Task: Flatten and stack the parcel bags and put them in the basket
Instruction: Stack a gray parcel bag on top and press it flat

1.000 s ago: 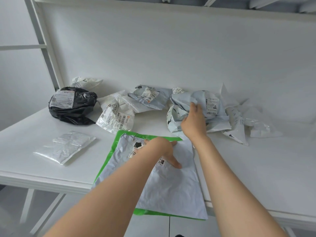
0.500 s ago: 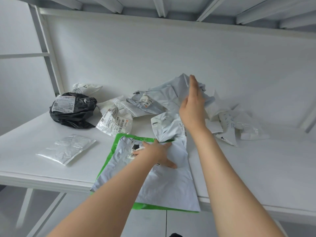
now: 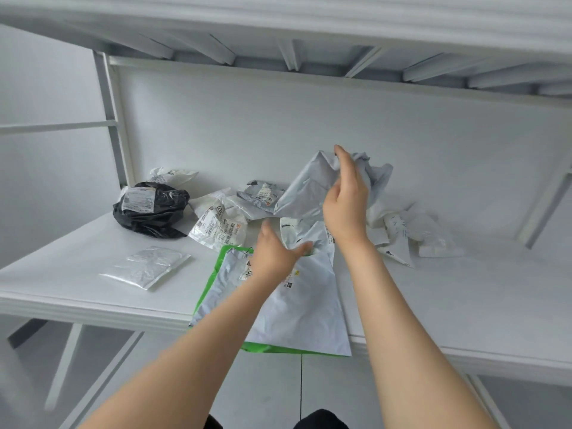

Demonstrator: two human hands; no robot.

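Our right hand (image 3: 346, 199) has a crumpled grey bag (image 3: 306, 193) lifted off the counter (image 3: 448, 305), its fingers (image 3: 343, 157) curled round the bunched top end. The bag hangs with its long axis running from one o'clock, high, down to seven o'clock, where its lower end droops over the far edge of the stack.

Our left hand (image 3: 275, 255) is the nearer one to that loose end, which lies at about two o'clock from the palm. This hand is spread wide and holds nothing. Its fingertips reach the drooping edge, but we cannot tell whether they touch it. We judge the next move is to catch that end and pull the bag flat.

The stack lies at six o'clock from the raised bag: a flat grey bag (image 3: 303, 308) on a green bag (image 3: 209, 283), both overhanging the near edge of the counter.

More crumpled bags (image 3: 411, 233) lie at three o'clock. A white labelled bag (image 3: 219, 230), a black bag (image 3: 151, 209) and a clear pouch (image 3: 145, 266) sit out towards nine o'clock. The white counter is smooth. The basket is not in view.
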